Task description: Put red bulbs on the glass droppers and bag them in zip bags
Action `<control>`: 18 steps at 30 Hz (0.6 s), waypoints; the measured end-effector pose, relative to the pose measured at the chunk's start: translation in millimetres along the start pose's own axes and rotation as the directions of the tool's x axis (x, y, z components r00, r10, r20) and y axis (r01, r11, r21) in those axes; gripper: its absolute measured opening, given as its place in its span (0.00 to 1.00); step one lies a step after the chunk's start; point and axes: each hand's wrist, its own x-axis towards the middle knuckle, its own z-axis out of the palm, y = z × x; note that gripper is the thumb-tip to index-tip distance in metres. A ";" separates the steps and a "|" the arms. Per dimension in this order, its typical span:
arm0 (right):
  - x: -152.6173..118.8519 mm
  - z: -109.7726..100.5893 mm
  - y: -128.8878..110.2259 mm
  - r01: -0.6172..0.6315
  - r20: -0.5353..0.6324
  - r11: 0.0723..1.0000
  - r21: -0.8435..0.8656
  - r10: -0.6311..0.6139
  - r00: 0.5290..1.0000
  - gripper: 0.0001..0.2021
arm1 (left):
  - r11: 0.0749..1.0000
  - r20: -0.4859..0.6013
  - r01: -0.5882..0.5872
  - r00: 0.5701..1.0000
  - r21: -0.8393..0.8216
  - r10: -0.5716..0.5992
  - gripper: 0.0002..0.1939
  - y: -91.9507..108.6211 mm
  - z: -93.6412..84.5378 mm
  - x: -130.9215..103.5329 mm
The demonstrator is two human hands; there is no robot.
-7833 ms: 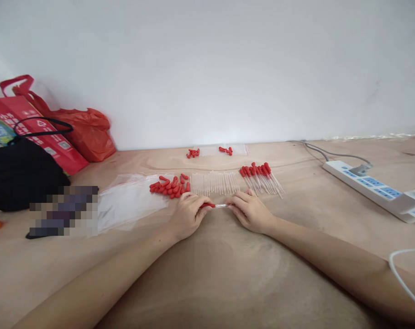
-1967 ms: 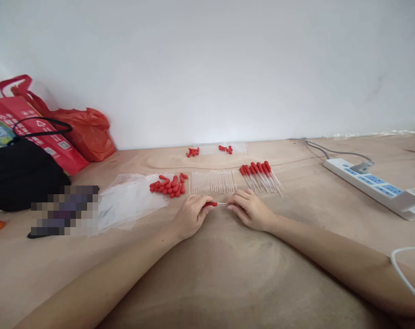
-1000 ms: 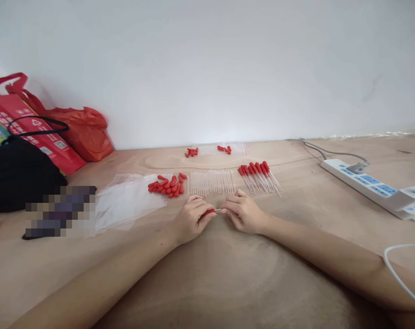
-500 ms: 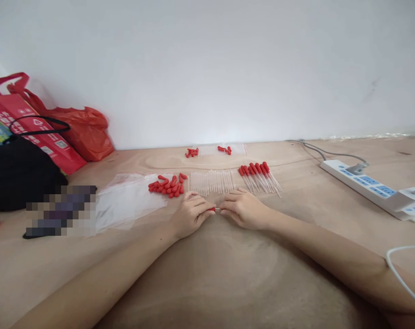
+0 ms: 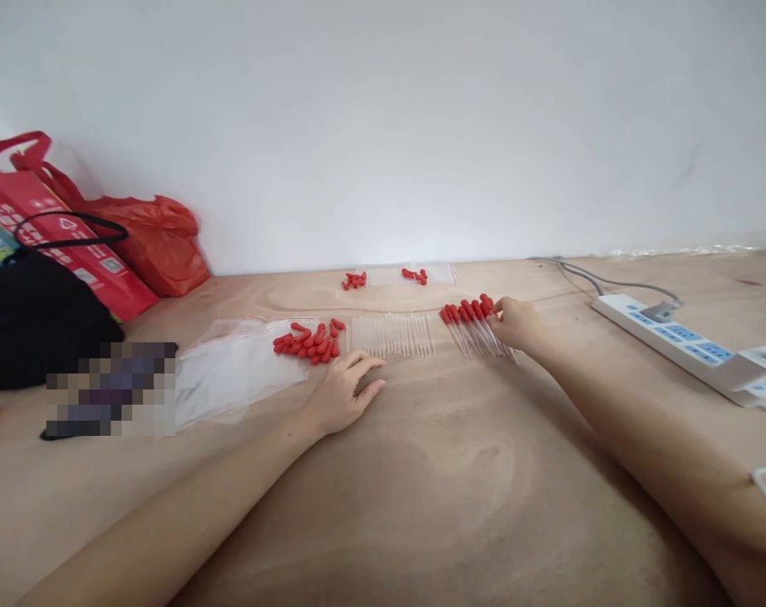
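Observation:
My left hand [image 5: 345,392] lies on the table with thumb and fingers apart, holding nothing. Just beyond it is a pile of red rubber bulbs [image 5: 307,344], and a row of thin clear tubes [image 5: 392,335] lies to the right of that pile. My right hand [image 5: 515,327] is closed at the right end of a slanted row of droppers [image 5: 468,324], clear tubes with red bulbs on top. Its fingertips pinch a dropper there, partly hidden by the fingers.
Clear plastic bags [image 5: 237,371] lie flat on the left, near a blurred dark object [image 5: 114,388]. Red bags [image 5: 161,244] and a black bag [image 5: 47,316] stand at far left. More red bulbs [image 5: 356,280] sit near the wall. A power strip [image 5: 686,341] with cables lies right.
My hands have parted. The right moved right and away from me to the dropper row with the dropper; the left let go of the red bulb and opened, staying near its place.

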 end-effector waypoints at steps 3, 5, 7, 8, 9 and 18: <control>2.2 7.1 4.5 -0.007 0.046 0.999 -0.041 0.009 0.999 0.11 | 1.000 -0.004 -0.004 1.000 -0.011 0.004 0.10 -0.6 0.2 0.4; 2.4 8.6 4.7 -0.008 0.052 0.999 -0.054 0.011 0.999 0.12 | 1.000 -0.007 -0.009 1.000 -0.017 0.009 0.10 -1.0 0.2 0.3; 1.2 7.2 3.3 -0.011 0.033 0.998 -0.059 0.013 0.999 0.13 | 1.000 -0.005 -0.011 1.000 -0.012 0.010 0.09 -1.0 0.3 0.1; -0.4 5.7 1.8 -0.009 0.014 0.998 -0.061 0.010 1.000 0.13 | 1.000 -0.006 -0.007 1.000 -0.003 0.007 0.09 -0.8 0.5 0.0; -2.6 4.1 -0.5 0.000 -0.010 0.998 -0.059 0.000 1.000 0.13 | 1.000 -0.014 0.002 1.000 0.013 -0.001 0.09 -0.6 0.8 0.1; -28.1 15.1 -57.4 0.172 0.074 0.984 0.040 -0.174 0.982 0.10 | 0.898 -0.347 0.304 0.919 0.319 -0.188 0.06 -17.8 -0.2 5.6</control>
